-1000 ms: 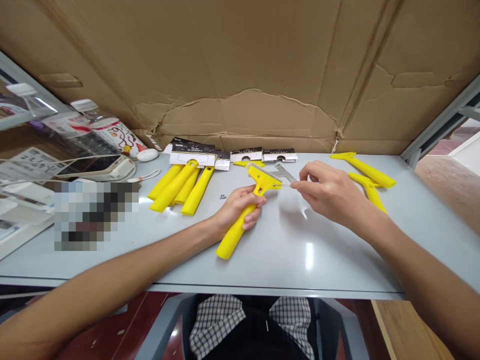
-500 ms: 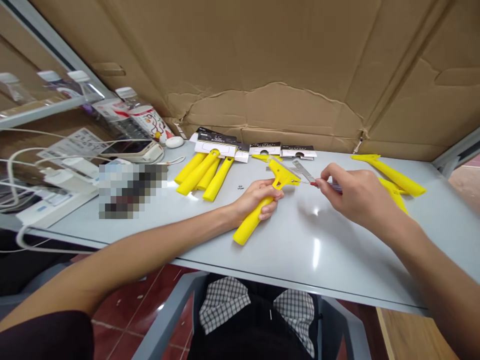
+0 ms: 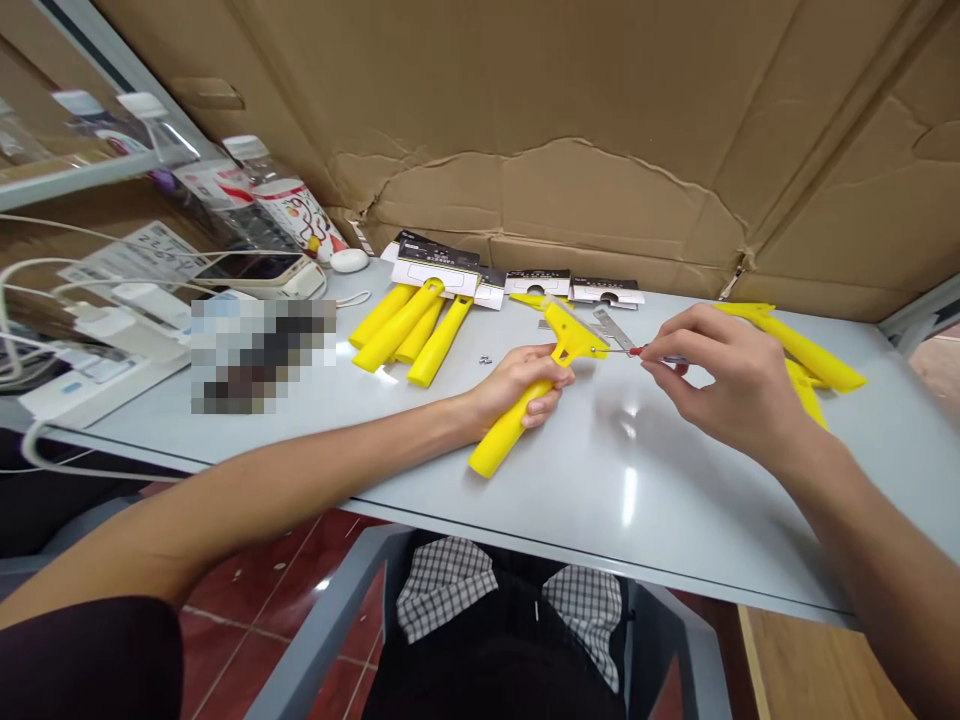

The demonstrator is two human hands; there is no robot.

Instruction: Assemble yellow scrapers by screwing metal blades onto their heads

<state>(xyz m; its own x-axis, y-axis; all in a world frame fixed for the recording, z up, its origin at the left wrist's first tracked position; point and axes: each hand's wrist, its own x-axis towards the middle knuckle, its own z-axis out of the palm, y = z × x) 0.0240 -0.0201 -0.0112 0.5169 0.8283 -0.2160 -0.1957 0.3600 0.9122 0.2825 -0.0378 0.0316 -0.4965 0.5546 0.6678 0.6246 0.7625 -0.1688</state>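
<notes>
My left hand point(image 3: 523, 388) is closed around the handle of a yellow scraper point(image 3: 504, 438), its wide head tilted up and away from me. In my right hand point(image 3: 724, 375) a thin screwdriver point(image 3: 636, 351) is pinched, with a red collar at the base of its shaft. Its metal tip meets the right side of the scraper head, where a small screw seems to sit. Behind the head lies a flat metal blade point(image 3: 613, 328) on the table. A few tiny metal parts point(image 3: 485, 359) rest left of the scraper.
Several yellow scrapers point(image 3: 442, 340) with black and white cards lie at the back left, and more yellow scraper parts point(image 3: 814, 350) at the right. Bottles point(image 3: 289, 205), a phone point(image 3: 255, 272) and a white power strip point(image 3: 105, 370) with cables crowd the left. Cardboard point(image 3: 547, 190) stands behind the table.
The view has shifted slightly. My left hand keeps its hold on the scraper. My right fingers have changed position on the screwdriver, whose tip stays at the scraper head.
</notes>
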